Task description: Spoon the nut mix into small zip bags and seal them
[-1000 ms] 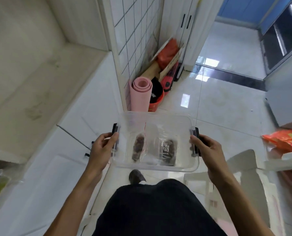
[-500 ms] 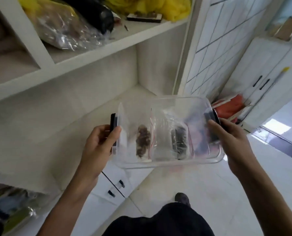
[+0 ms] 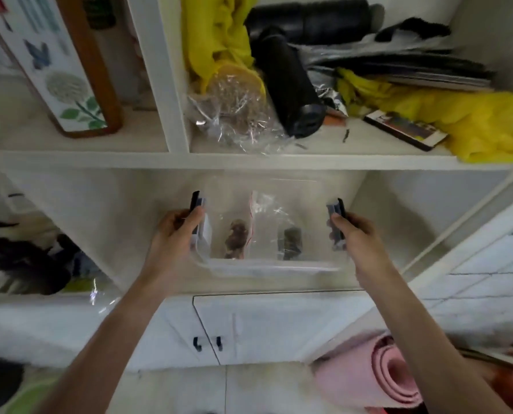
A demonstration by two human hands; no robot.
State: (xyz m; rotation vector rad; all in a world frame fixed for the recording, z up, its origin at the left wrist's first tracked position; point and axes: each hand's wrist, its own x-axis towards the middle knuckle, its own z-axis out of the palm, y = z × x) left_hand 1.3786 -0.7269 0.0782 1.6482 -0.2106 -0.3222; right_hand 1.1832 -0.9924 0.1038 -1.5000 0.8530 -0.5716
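While each hand, left hand (image 3: 176,234) and right hand (image 3: 355,234), grips a latch, the clear rectangular bin (image 3: 267,264) holds crinkly zip bags (image 3: 267,225).

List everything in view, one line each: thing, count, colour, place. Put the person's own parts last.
clear bin: 1, clear with black clips, held at the open middle shelf
zip bags: 2, clear with dark filling, inside the bin
yellow cloth: several folds, yellow, upper shelf
black cylinder: 1, black, upper shelf
plastic wrap: 1 bundle, clear, upper shelf
book: 1, dark cover, upper shelf
framed picture: 1, brown frame, upper left compartment
rolled mat: 1, pink, floor at right
cabinet doors: 2, white with black handles, below the shelf
left hand: grips the bin's left clip
right hand: grips the bin's right clip
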